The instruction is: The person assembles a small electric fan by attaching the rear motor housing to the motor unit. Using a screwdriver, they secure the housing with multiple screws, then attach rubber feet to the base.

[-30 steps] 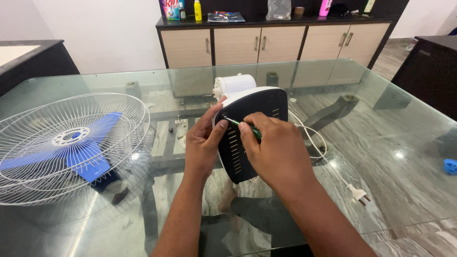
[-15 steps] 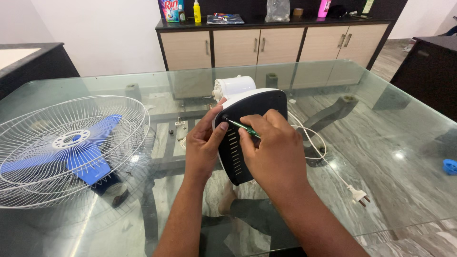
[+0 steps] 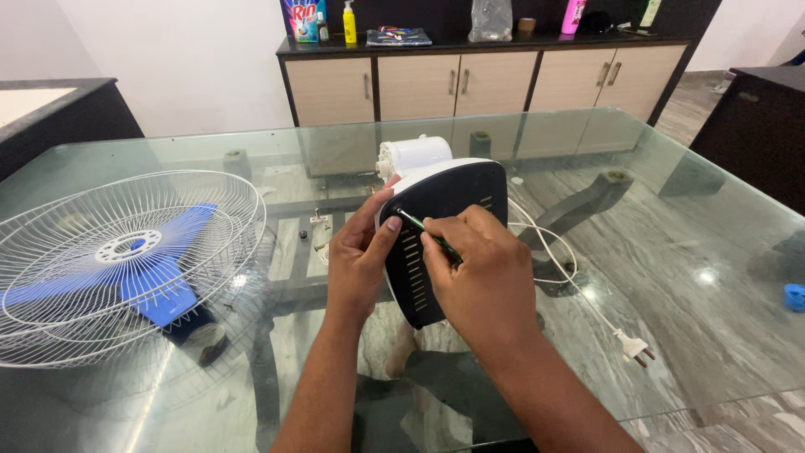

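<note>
A fan body lies on the glass table, its dark slotted base plate [image 3: 453,191] turned up toward me and its white motor housing [image 3: 412,154] behind. My left hand [image 3: 359,258] grips the left edge of the base plate, thumb on the slots. My right hand [image 3: 480,273] holds a thin green-handled screwdriver [image 3: 423,232], its tip set against the upper left of the plate.
A white wire fan guard [image 3: 126,260] with a blue blade [image 3: 159,289] lies at left. A white cord runs right to a plug [image 3: 631,345]. Small screws [image 3: 303,234] lie near the fan. A blue piece [image 3: 794,295] sits at far right. A cabinet [image 3: 486,75] stands behind.
My right hand has shifted slightly on the screwdriver, as if turning it. The view has dropped a little. The fan body and left hand stay put.
</note>
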